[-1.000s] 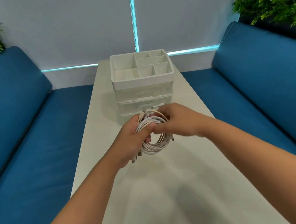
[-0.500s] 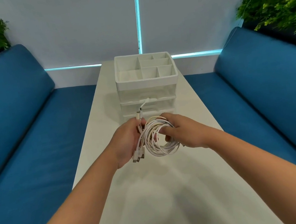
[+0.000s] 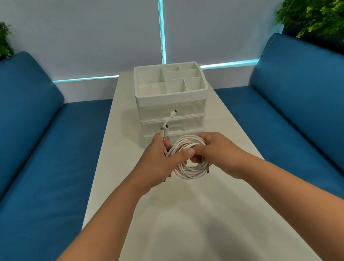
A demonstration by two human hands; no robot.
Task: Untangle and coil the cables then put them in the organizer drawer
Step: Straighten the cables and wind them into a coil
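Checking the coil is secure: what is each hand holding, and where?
Both grip the white cable coil: left hand on its left side, right hand on its right.

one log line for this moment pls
left hand: grips cable coil | right hand: grips coil | organizer: drawers closed

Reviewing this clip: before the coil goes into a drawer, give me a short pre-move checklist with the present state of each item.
1. Cable coil held by both hands: ok, left hand and right hand grip it.
2. Loose ends tucked in: not ok, two connector ends stick up past the left hand.
3. Organizer drawer open: not ok, both look closed.
4. Cables fully untangled: cannot tell.
5. Table path to organizer unobstructed: ok.
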